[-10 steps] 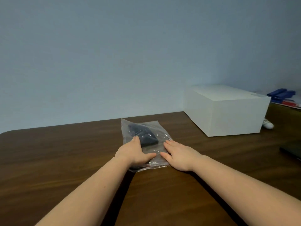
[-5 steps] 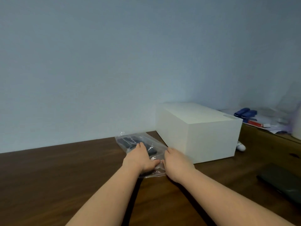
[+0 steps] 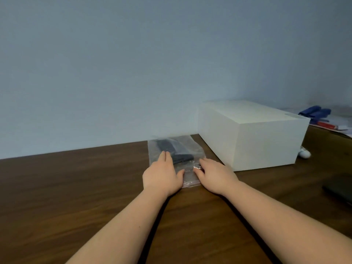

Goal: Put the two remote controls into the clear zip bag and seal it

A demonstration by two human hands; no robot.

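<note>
A clear zip bag (image 3: pixel 190 145) lies flat on the brown wooden table (image 3: pixel 66 187), near the wall. Dark remote controls (image 3: pixel 176 151) show through the plastic in its far half; how many I cannot tell. My left hand (image 3: pixel 162 176) rests palm down on the bag's near left part, fingers together and stretched forward. My right hand (image 3: pixel 214 175) presses flat on the bag's near right corner. The bag's near edge (image 3: pixel 190 184), with a pinkish strip, shows between the two thumbs. Neither hand grips anything.
A white closed box (image 3: pixel 253 138) stands just right of the bag. Behind it lie blue items (image 3: pixel 316 112) and papers (image 3: pixel 327 126). A small white object (image 3: pixel 304 153) sits at the box's right end. A dark flat thing (image 3: pixel 341 189) lies at the right edge.
The view has swung and tilted between frames. Both hands have stayed flat on the near end of the bag, and the bag lies in the same place beside the box.
</note>
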